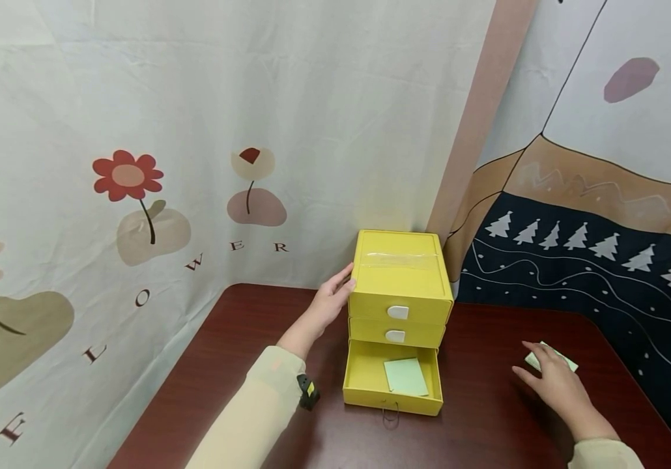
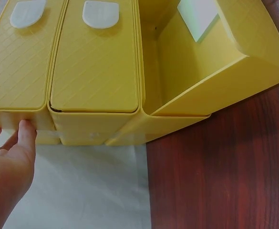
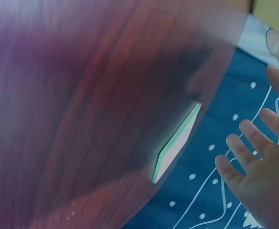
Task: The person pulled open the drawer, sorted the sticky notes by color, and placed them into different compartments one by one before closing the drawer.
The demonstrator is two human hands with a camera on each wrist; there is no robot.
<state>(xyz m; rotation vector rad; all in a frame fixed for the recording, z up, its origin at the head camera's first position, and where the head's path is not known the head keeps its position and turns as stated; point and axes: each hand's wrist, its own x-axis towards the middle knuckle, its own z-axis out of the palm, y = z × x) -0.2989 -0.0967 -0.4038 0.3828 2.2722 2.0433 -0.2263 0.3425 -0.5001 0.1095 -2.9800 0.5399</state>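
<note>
A yellow drawer box [image 1: 401,267] with three stacked drawers stands at the back of the table. Its bottom drawer [image 1: 365,371] is pulled out, and a pale green notepad [image 1: 407,376] lies inside. My left hand [image 1: 331,298] touches the box's left side near the top, fingers extended; the left wrist view shows the fingertips against the yellow wall [image 2: 15,117]. On the right, my right hand [image 1: 555,384] hovers over a second pale green pad [image 3: 177,143] on the table. Its fingers are spread, apart from the pad in the right wrist view.
The dark red wooden table [image 1: 488,417] bears the box and the pad. Behind it hangs a pale curtain [image 1: 312,98] with printed flowers, and a dark blue cloth with white trees [image 1: 605,273] hangs at the right edge. A thin loop [image 1: 391,417] hangs at the open drawer's front.
</note>
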